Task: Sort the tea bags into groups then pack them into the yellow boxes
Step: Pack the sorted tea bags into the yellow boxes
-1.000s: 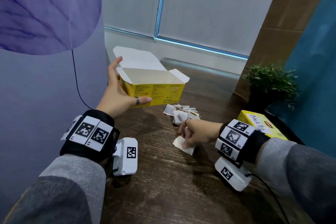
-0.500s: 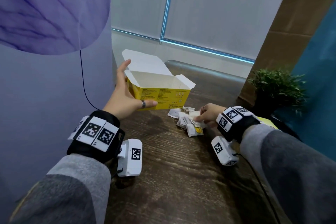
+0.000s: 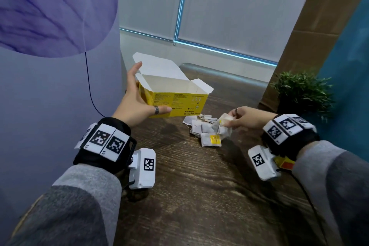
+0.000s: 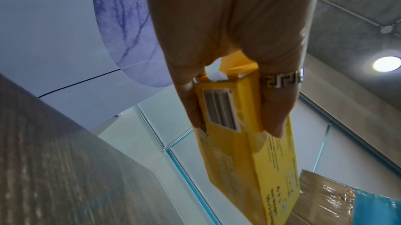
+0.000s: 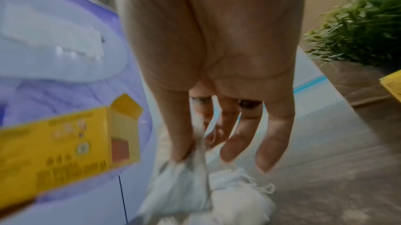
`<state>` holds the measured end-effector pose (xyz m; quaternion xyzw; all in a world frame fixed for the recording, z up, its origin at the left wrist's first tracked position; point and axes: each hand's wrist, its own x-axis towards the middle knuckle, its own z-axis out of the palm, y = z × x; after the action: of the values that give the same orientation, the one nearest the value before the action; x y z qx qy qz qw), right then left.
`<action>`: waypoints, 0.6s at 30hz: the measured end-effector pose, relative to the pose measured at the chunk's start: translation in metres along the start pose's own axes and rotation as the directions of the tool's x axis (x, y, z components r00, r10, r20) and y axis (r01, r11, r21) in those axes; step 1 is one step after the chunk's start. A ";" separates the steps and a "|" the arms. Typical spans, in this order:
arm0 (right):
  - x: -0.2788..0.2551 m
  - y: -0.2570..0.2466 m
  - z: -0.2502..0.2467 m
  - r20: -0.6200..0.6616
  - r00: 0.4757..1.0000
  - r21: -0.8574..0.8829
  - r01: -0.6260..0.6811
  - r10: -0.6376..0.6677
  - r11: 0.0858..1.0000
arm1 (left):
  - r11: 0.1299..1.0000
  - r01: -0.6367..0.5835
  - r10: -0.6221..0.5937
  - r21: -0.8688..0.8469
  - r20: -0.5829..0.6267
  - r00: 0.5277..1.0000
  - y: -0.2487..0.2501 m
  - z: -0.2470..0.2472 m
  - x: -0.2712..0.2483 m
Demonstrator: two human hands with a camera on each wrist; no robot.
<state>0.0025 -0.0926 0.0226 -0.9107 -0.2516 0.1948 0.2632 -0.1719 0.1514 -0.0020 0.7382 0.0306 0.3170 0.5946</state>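
Observation:
An open yellow tea box (image 3: 179,104) stands on the dark wooden table with its white flaps up. My left hand (image 3: 137,104) grips its left end, thumb on the front and fingers behind; the left wrist view shows the box (image 4: 245,151) between thumb and fingers. A heap of white tea bags (image 3: 201,128) lies just right of the box. My right hand (image 3: 237,119) pinches a small bunch of tea bags (image 3: 224,124) lifted just above the heap; the right wrist view shows the bags (image 5: 182,187) hanging from thumb and forefinger. One bag with a yellow tag (image 3: 211,140) lies nearest me.
A second yellow box (image 5: 392,84) sits at the right, mostly hidden behind my right wrist. A potted green plant (image 3: 301,90) stands at the back right. A pale wall (image 3: 60,96) with a black cord runs along the left. The table (image 3: 199,195) stretches toward me.
My right hand moved from a single bag near me to the heap, closed on several bags and lifted them slightly. The left hand stays on the box.

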 end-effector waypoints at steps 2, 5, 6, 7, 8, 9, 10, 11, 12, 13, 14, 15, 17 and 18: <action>-0.011 -0.008 -0.007 0.144 0.989 0.088 0.025 -0.038 0.996 | 1.000 -0.001 0.002 -0.002 0.009 1.000 0.001 0.001 0.001; -0.011 -0.018 -0.003 0.240 0.970 -0.037 0.047 -0.037 0.998 | 1.000 -0.002 0.002 0.005 0.028 1.000 0.002 0.003 0.000; -0.008 -0.020 0.003 0.245 0.969 -0.095 0.053 -0.029 0.994 | 1.000 -0.004 0.004 0.008 0.028 1.000 0.002 0.003 -0.001; -0.002 -0.019 0.009 0.245 0.969 -0.150 0.059 -0.021 0.987 | 1.000 -0.006 0.005 0.009 0.026 1.000 0.002 0.003 -0.001; 0.005 -0.017 0.017 0.235 0.972 -0.202 0.068 -0.019 0.977 | 1.000 -0.006 0.006 0.010 0.024 1.000 0.002 0.002 -0.002; 0.011 -0.012 0.024 0.215 0.976 -0.270 0.079 -0.020 0.960 | 1.000 -0.004 0.004 0.009 0.022 1.000 0.002 0.002 -0.002; 0.015 -0.008 0.031 0.179 0.983 -0.348 0.091 -0.030 0.933 | 1.000 -0.003 0.003 0.007 0.023 1.000 0.002 0.002 -0.002; 0.018 -0.004 0.036 0.131 0.990 -0.421 0.106 -0.055 0.901 | 1.000 -0.003 0.003 0.006 0.025 1.000 0.002 0.001 -0.002; 0.018 -0.003 0.041 0.091 0.992 -0.466 0.123 -0.091 0.876 | 1.000 -0.004 0.004 0.006 0.029 1.000 0.002 0.002 -0.001; 0.016 -0.002 0.044 0.064 0.990 -0.477 0.142 -0.127 0.868 | 1.000 -0.004 0.004 0.006 0.032 0.999 0.001 0.002 -0.001; 0.014 -0.001 0.046 0.050 0.988 -0.468 0.154 -0.147 0.870 | 1.000 -0.002 0.002 0.007 0.035 0.999 0.001 0.002 0.000; 0.012 0.000 0.046 0.049 0.986 -0.454 0.163 -0.159 0.876 | 1.000 -0.001 0.001 0.007 0.037 0.999 0.000 0.002 0.000; 0.010 0.002 0.047 0.057 0.986 -0.442 0.167 -0.159 0.881 | 1.000 -0.001 0.000 0.012 0.041 0.999 0.000 0.003 0.001; 0.008 0.003 0.047 0.060 0.986 -0.450 0.167 -0.157 0.877 | 1.000 -0.002 0.002 0.014 0.042 0.999 0.000 0.003 0.001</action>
<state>-0.0125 -0.0722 -0.0177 -0.9205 -0.3682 0.1177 0.0563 -0.1695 0.1498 -0.0020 0.7491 0.0195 0.3017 0.5895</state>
